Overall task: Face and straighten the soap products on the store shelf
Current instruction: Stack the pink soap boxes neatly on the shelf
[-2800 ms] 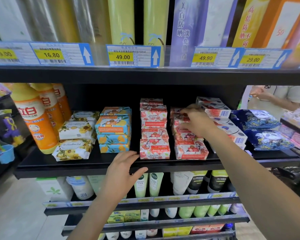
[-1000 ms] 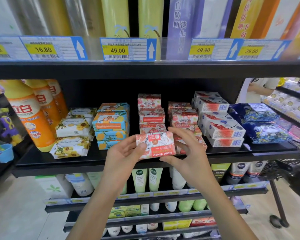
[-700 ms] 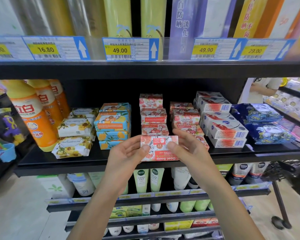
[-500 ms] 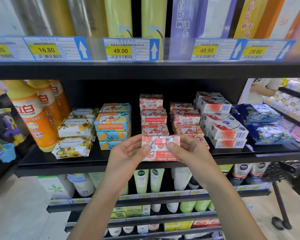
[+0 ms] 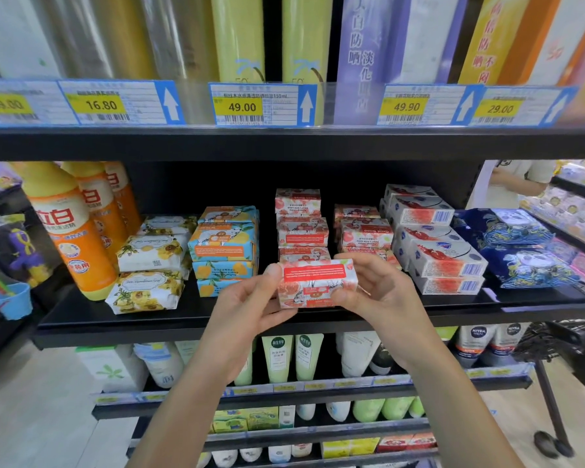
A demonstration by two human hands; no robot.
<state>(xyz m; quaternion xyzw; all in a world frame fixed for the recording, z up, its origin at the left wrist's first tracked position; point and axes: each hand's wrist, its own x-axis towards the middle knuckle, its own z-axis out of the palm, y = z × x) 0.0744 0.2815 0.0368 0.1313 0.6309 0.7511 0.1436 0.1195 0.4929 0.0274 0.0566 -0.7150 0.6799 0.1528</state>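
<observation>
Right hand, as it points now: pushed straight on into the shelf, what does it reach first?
Besides the pink soap box it pinches, the right hand would probably meet the right-hand pink soap stack just behind its fingers first. Depth is hard to judge from this one view.

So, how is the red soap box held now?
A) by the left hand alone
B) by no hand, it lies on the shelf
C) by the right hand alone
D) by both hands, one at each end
D: the left hand and the right hand each pinch one end of the red soap box.
</observation>
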